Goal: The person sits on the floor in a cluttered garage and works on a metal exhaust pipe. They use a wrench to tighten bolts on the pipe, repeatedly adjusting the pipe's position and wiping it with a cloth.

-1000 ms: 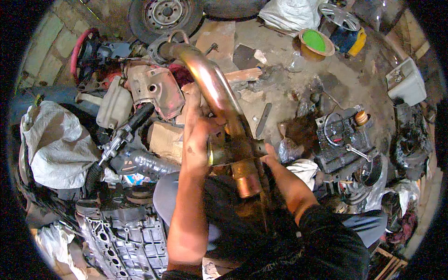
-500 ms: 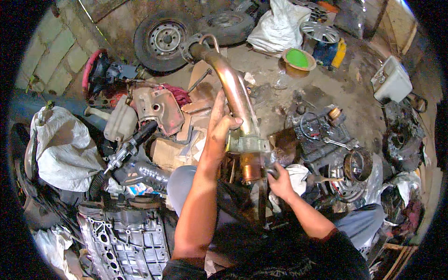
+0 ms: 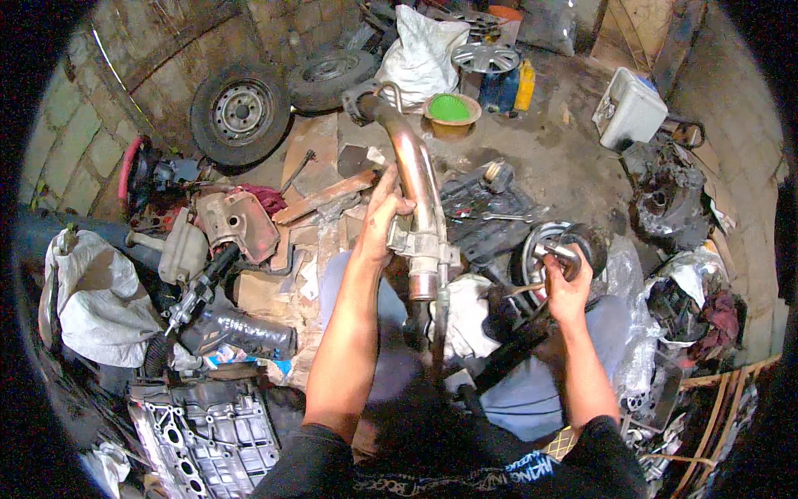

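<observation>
**R hand [image 3: 568,281] now well clear of exhaust pipe [image 3: 409,158]; L hand [image 3: 382,218] has it solo**

Main chg: a sec ago the R hand was close in by the pipe's lower end; now it's well off to the right, nr the round drum-like part [image 3: 536,241] on the floor. Fingers are curled round a short metal cylinder [image 3: 572,261], nearly closed; exact type can't tell. Half a sec ago it had a dark cylindrical pc too, prob the same one.

L hand basically same: part-closed round the pipe's left side, thumb across the top, just above the bracket [image 3: 422,246]. Pipe's up in front of the person, btwn the knees, flange [image 3: 359,101] at the far end, plain end toward the body. Underside contact hidden, so can't tell if anything else props it.

Meaning for the work, as I'd judge: pipe's support is on the L hand for now, R hand's busy w/ its own pc and not touching the pipe. White cloth [image 3: 470,318] lies nr the lower end; wrench [image 3: 507,217] further off, not in use.
</observation>
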A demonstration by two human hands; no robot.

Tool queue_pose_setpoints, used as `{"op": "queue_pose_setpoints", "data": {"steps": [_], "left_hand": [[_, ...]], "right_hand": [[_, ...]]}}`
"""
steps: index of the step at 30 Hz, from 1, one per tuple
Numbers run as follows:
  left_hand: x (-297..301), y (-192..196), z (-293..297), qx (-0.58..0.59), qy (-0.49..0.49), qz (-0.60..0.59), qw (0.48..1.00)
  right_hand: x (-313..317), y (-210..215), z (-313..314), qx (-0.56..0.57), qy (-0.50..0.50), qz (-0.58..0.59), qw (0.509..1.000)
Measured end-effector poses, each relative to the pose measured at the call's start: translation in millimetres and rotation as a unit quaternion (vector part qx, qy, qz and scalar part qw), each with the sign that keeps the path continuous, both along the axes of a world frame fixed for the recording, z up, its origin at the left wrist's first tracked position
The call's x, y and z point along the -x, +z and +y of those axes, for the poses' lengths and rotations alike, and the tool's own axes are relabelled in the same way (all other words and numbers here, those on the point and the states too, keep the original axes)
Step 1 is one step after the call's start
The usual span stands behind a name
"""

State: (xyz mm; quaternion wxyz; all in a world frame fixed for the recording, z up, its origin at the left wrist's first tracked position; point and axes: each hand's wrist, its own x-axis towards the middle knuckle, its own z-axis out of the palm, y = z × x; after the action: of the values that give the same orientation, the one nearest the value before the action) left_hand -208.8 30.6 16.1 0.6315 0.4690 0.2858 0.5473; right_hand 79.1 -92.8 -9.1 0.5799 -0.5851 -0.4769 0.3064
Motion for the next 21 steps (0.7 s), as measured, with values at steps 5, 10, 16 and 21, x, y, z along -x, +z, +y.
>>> {"op": "queue_pose_setpoints", "data": {"steps": [5,10,16,21], "left_hand": [[-44.7,8.7,-22.2,0.046,-0.032,-0.026,0.998],[-63.3,-14.6,-13.3,0.091,0.014,0.061,0.994],[-74.2,-8.8,-13.1,0.042,-0.033,0.189,0.98],[-71.1,-10.1,-5.3,0.028,-0.055,0.334,0.941]], "right_hand": [[-21.8,-0.8,9.6,-0.098,-0.077,0.061,0.99],[-20.4,6.5,14.6,-0.149,-0.074,0.113,0.979],[-38.8,9.4,18.8,-0.142,-0.07,0.109,0.981],[-35.6,-0.1,24.5,-0.139,-0.075,0.074,0.985]]}}
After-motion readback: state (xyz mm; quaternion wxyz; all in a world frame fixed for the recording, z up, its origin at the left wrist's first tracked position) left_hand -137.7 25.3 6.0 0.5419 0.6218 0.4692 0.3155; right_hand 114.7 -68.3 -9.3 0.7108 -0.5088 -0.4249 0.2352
